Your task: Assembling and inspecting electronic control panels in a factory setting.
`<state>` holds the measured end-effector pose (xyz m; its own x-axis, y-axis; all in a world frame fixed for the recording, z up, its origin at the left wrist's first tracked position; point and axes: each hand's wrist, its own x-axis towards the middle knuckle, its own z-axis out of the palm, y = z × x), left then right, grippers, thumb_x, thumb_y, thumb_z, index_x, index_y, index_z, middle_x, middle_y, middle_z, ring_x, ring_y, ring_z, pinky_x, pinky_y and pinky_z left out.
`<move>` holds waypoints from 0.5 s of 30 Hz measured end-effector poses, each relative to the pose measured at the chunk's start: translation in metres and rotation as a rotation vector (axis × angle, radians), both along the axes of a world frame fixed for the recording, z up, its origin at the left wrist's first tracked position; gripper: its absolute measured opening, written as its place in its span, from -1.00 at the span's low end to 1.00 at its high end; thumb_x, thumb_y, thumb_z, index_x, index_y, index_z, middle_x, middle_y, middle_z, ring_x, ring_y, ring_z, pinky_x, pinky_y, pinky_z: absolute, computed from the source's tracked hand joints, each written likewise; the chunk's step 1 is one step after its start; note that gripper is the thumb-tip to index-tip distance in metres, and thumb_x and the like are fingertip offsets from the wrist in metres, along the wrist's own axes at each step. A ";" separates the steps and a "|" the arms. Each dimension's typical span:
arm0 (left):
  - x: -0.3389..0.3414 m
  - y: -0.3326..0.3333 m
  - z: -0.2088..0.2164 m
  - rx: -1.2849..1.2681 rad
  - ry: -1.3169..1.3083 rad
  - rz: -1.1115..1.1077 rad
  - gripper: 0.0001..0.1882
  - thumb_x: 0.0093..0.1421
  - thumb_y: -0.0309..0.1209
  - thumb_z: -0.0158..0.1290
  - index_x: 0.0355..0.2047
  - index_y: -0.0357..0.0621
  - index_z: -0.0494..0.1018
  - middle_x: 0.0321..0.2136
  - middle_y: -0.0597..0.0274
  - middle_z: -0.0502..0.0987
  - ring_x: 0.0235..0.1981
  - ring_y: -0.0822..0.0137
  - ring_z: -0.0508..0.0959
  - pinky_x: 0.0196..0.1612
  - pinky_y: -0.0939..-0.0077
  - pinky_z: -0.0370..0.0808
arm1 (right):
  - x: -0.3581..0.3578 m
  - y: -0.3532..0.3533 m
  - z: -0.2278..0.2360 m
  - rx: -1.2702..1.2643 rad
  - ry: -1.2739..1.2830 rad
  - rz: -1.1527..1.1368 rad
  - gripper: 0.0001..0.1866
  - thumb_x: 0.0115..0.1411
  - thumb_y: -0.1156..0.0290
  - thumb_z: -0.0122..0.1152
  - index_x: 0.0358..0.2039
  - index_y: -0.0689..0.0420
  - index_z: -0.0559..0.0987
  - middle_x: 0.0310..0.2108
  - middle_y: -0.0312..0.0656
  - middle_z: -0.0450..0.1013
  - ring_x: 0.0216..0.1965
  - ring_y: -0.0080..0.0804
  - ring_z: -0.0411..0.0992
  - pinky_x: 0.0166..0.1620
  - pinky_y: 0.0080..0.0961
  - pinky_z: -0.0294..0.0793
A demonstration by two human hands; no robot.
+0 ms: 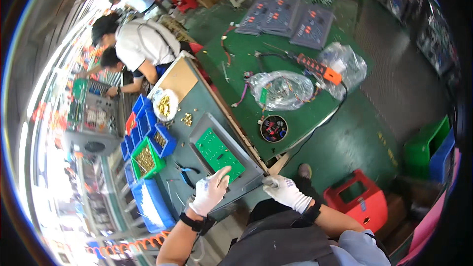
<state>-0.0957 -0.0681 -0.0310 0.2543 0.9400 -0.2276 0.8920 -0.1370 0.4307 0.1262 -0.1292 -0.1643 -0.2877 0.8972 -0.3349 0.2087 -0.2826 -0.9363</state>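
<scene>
A grey metal tray-like panel (207,123) lies on the bench with a green circuit board (217,150) inside it. My left hand (211,192), in a white glove, is at the near left end of the panel. Its fingers stretch out over the board's near end. To the right, my right hand (288,193), also gloved, is by the panel's near right corner. Its fingers are curled together, and what they may hold is hidden. Blue-handled pliers (186,175) lie on the bench just beyond my left hand.
Blue bins (165,140), a green bin (156,160) of small brass-coloured parts and a white bowl (165,104) line the left. On the green table (221,76) are an orange power strip (320,70), plastic bags and dark panels. A red plastic stool (362,199) stands at right. Co-workers sit beyond.
</scene>
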 end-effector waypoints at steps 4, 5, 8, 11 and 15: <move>0.021 0.050 0.002 -0.158 0.217 -0.281 -0.64 0.24 -0.42 0.00 0.06 -0.09 0.44 -0.38 0.04 0.59 -0.40 0.28 0.61 -0.31 0.45 0.49 | 0.021 -0.022 -0.015 -0.059 0.119 -0.181 -0.68 0.20 0.24 0.16 -0.13 0.19 0.57 -0.38 -0.05 0.53 -0.51 -0.34 0.54 -0.35 -0.41 0.53; 0.025 0.058 -0.002 -0.185 0.270 -0.325 -0.64 0.24 -0.42 0.00 0.06 -0.09 0.44 -0.38 0.04 0.59 -0.40 0.28 0.61 -0.31 0.45 0.49 | 0.026 -0.030 -0.022 -0.014 0.074 -0.223 -0.68 0.20 0.26 0.17 -0.13 0.20 0.56 -0.38 -0.04 0.52 -0.53 -0.35 0.52 -0.36 -0.40 0.53; 0.031 0.074 -0.012 -0.257 0.202 -0.351 -0.73 0.22 -0.37 0.04 -0.07 -0.07 0.53 -0.36 0.06 0.61 -0.35 0.13 0.62 -0.26 0.37 0.52 | 0.033 -0.061 -0.050 -0.077 0.167 -0.493 -0.72 0.19 0.33 0.19 -0.14 0.20 0.56 -0.36 -0.07 0.50 -0.54 -0.41 0.51 -0.41 -0.46 0.52; 0.034 0.084 -0.022 -0.245 0.217 -0.528 -0.72 0.23 -0.38 0.04 -0.06 -0.09 0.52 -0.28 0.04 0.61 -0.28 0.15 0.62 -0.20 0.43 0.52 | 0.026 -0.102 -0.081 -0.238 0.215 -0.784 -0.75 0.17 0.41 0.20 -0.14 0.21 0.55 -0.35 -0.14 0.49 -0.46 -0.51 0.49 -0.38 -0.53 0.51; 0.036 0.088 -0.028 -0.546 0.160 -0.274 -0.74 0.30 -0.48 -0.05 -0.06 -0.33 0.47 -0.29 0.30 0.55 -0.31 0.51 0.49 -0.21 0.64 0.42 | -0.014 -0.138 -0.118 -0.302 0.353 -1.114 -0.73 0.17 0.45 0.18 -0.12 0.27 0.53 -0.26 -0.17 0.50 -0.20 -0.48 0.48 -0.11 -0.57 0.45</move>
<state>-0.0596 0.0197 -0.0593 0.3927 0.5831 -0.7112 0.9147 -0.1678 0.3675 0.1126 -0.2677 -0.2819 0.4764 0.6106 -0.6326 -0.5429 -0.3617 -0.7579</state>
